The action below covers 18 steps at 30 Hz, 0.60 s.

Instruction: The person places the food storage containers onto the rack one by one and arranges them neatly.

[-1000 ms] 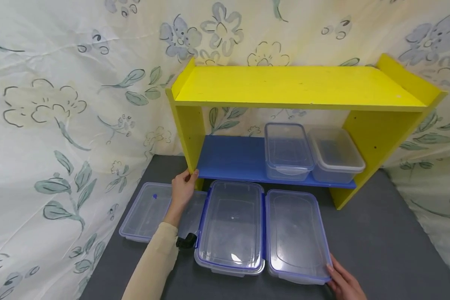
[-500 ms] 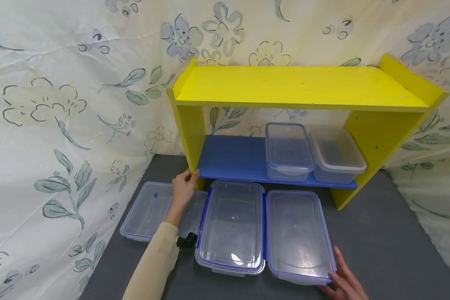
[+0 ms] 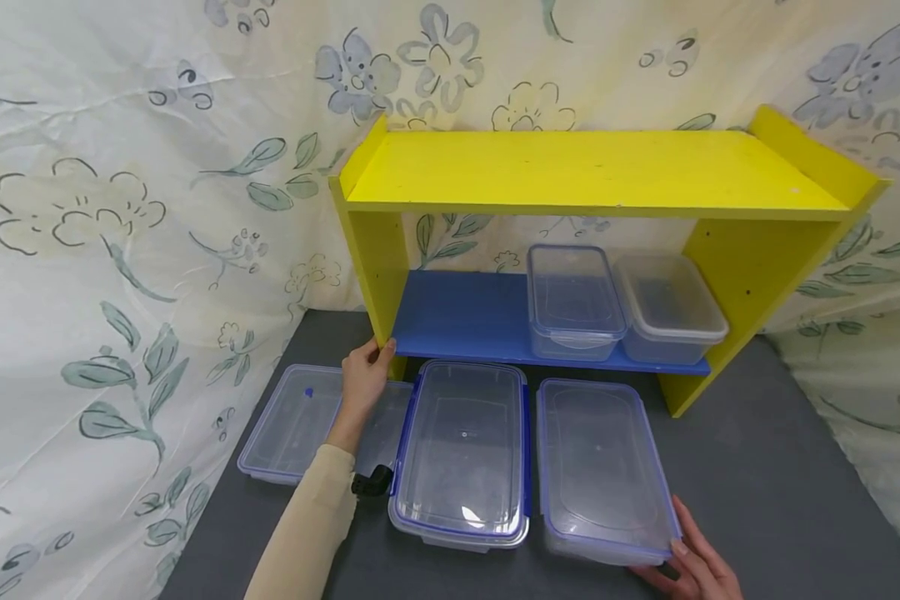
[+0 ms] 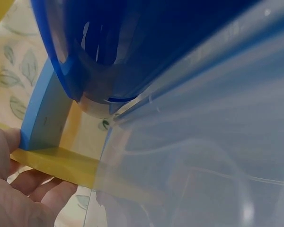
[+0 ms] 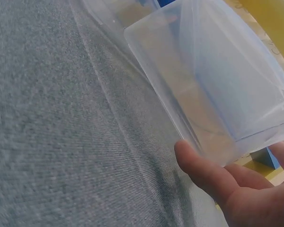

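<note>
My left hand grips the front edge of the yellow shelf unit's left side panel, thumb on one side and fingers on the other, as the left wrist view shows. With my right hand I hold the near right corner of a clear lidded food container with a blue-rimmed lid. In the right wrist view this container is tilted, with fingers under its corner. A narrow gap parts it from a similar container with blue side clips, standing to its left.
On the blue lower shelf stand a blue-rimmed clear container and a white-lidded one, side by side at the right. Another clear container lies left, partly behind my left arm, on the dark table.
My right hand has shifted its fingers around the container's corner. That container has moved slightly right, away from the middle one. The left hand stays on the shelf panel.
</note>
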Each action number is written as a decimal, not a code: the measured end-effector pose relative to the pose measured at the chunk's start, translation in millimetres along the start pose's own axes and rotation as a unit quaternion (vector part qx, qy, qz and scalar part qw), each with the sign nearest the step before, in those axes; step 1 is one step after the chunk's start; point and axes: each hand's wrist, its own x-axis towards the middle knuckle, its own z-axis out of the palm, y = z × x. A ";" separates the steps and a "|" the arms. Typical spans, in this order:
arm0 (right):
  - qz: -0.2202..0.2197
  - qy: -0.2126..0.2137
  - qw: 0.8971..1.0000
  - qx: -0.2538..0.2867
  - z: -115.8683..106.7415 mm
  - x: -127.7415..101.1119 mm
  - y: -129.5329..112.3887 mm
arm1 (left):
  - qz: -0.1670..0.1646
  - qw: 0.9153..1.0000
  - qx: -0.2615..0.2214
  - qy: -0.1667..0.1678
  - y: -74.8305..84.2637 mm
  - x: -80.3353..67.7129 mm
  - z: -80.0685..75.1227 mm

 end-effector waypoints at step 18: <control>0.011 0.002 1.000 -0.001 -3.7 -4.4 -5.8 | -0.001 1.000 0.004 0.004 0.2 -1.9 -0.1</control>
